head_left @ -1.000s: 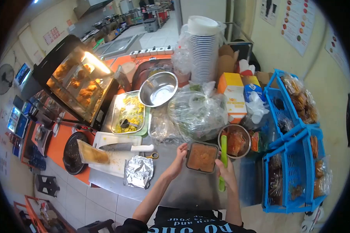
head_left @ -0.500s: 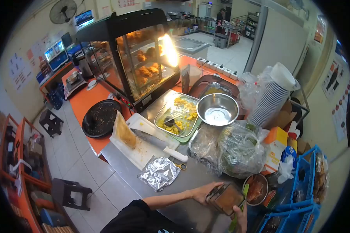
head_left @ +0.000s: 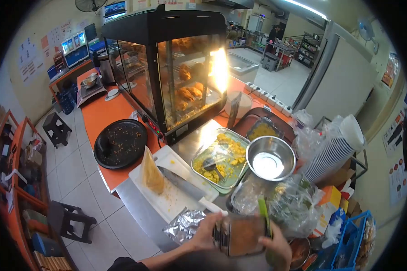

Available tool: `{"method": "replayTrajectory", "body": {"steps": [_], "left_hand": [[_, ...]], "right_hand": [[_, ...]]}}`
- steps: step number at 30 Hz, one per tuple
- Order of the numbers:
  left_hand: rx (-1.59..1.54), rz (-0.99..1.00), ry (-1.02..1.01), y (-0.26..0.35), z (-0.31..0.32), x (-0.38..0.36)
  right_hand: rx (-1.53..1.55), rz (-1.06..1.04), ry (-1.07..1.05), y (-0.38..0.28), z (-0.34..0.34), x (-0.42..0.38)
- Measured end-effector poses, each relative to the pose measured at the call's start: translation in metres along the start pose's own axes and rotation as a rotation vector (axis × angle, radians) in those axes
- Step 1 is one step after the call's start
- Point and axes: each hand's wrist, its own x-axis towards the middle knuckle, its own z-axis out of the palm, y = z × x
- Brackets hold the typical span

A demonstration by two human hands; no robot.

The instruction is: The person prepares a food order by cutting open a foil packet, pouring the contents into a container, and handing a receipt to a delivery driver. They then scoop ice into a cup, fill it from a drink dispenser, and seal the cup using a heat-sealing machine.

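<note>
Both my hands hold a clear rectangular container [head_left: 245, 235] with brown contents, low over the steel counter. My left hand [head_left: 205, 232] grips its left side, close to the crumpled foil [head_left: 182, 226] and the knife's white handle [head_left: 212, 207]. Closed round the right side is my right hand [head_left: 278, 246], where a long green strip [head_left: 263, 208] stands up along the container's edge; I cannot tell what it belongs to. The knife lies on a white cutting board [head_left: 138, 174], beside an upright tan paper-like packet [head_left: 153, 176]. Crumbs are scattered near it.
Behind are a glass dish [head_left: 193, 163] of yellow food with a spoon, a steel bowl [head_left: 270, 158] and a bag of greens [head_left: 298, 203]. Stacked cups [head_left: 332, 151] lean at right, above a blue crate [head_left: 350, 246]. A lit food warmer [head_left: 167, 77] and black pan [head_left: 120, 144] stand farther back.
My hands have carried the container leftward and up in the view, to beside the foil and knife handle. The camera view has shifted, and the foil is now partly hidden.
</note>
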Motion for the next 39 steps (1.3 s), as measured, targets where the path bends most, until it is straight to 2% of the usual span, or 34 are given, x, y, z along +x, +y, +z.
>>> {"method": "replayTrajectory", "body": {"steps": [2, 3, 4, 6, 8, 9, 10, 12, 15, 18, 19, 22, 23, 24, 26, 27, 30, 32, 34, 35, 38, 39], "left_hand": [[0.102, 0.093, 0.298, -0.015, -0.038, 0.052], [0.144, 0.109, 0.438, -0.024, -0.056, 0.078], [0.118, 0.068, 0.534, -0.039, -0.069, 0.102], [0.014, -0.013, 0.7, -0.072, -0.092, 0.148], [0.012, -0.02, 0.826, -0.124, -0.105, 0.183], [0.027, -0.034, 0.859, -0.148, -0.111, 0.195], [0.042, -0.048, 0.891, -0.173, -0.116, 0.208], [0.095, -0.104, 0.898, -0.211, -0.117, 0.215], [0.093, -0.106, 0.889, -0.218, -0.121, 0.225], [0.224, -0.153, 0.836, -0.226, -0.12, 0.233], [0.29, -0.177, 0.818, -0.23, -0.119, 0.234], [0.222, -0.236, 0.777, -0.238, -0.113, 0.237], [0.178, -0.313, 0.734, -0.234, -0.114, 0.236], [0.162, -0.31, 0.706, -0.231, -0.117, 0.234], [0.12, -0.312, 0.662, -0.224, -0.122, 0.229], [0.11, -0.416, 0.614, -0.196, -0.127, 0.222], [0.149, -0.385, 0.631, -0.137, -0.107, 0.172], [0.277, -0.215, 0.725, -0.081, -0.079, 0.112], [0.433, -0.25, 0.889, -0.074, -0.083, 0.081], [0.51, -0.254, 0.966, -0.072, -0.089, 0.067], [0.706, -0.255, 1.184, -0.065, -0.102, 0.028], [0.762, -0.238, 1.255, -0.064, -0.109, 0.022]], "right_hand": [[-0.134, -0.074, -0.008, -0.023, -0.014, 0.08], [-0.026, -0.105, -0.015, -0.049, -0.008, 0.122], [-0.105, -0.202, -0.052, -0.07, -0.007, 0.169], [-0.091, -0.186, -0.158, -0.106, 0.0, 0.251], [-0.269, -0.215, -0.259, -0.11, 0.003, 0.335], [-0.301, -0.102, -0.28, -0.118, 0.011, 0.36], [-0.292, -0.119, -0.241, -0.11, 0.019, 0.386], [-0.399, -0.097, -0.334, -0.099, 0.023, 0.429], [-0.275, -0.03, -0.409, -0.067, 0.019, 0.471], [-0.093, -0.065, -0.415, -0.041, 0.009, 0.486], [-0.082, -0.046, -0.352, -0.033, 0.008, 0.488], [-0.283, 0.041, -0.355, -0.023, 0.003, 0.502], [-0.437, -0.052, -0.231, -0.029, 0.007, 0.495], [-0.685, -0.462, -0.014, -0.012, 0.007, 0.5], [-0.965, -0.421, 0.208, -0.037, 0.017, 0.481], [-1.054, -0.485, 0.292, -0.058, 0.028, 0.461], [-1.181, -0.81, 0.319, -0.076, 0.075, 0.439], [-1.248, -0.738, 0.298, -0.06, 0.096, 0.452], [-1.249, -0.762, 0.331, -0.052, 0.104, 0.46], [-1.272, -0.645, 0.273, -0.056, 0.104, 0.454], [-1.378, -0.736, 0.397, -0.067, 0.113, 0.426], [-1.355, -0.847, 0.494, -0.071, 0.118, 0.41]]}}
